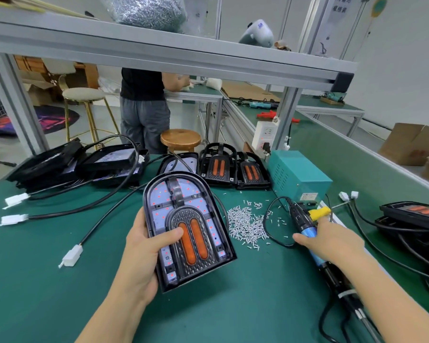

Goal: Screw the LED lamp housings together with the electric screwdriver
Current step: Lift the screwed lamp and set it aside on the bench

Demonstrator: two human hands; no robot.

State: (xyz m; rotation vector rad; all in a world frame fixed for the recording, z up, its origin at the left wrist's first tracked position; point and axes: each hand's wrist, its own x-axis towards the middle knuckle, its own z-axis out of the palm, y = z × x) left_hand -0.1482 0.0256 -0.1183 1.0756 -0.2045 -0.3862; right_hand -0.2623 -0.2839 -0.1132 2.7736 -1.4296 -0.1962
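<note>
The left hand (pixel 144 246) grips a black arched LED lamp housing with orange lenses (pixel 187 230); at three o'clock, the right hand (pixel 332 240) curls around a blue-barrelled electric screwdriver (pixel 307 230). No writing is legible.

We stand at a green-topped bench (pixel 233 305) under a grey aluminium shelf (pixel 159 53); beyond it we see a gold-legged stool (pixel 84 95), a round wooden stool (pixel 180 139), white walls (pixel 401 58) and cardboard boxes (pixel 411 142) on the pale floor

Arched black lamp housing (pixel 188 231) tilted, blue screwdriver (pixel 307 229) lying flat
</note>
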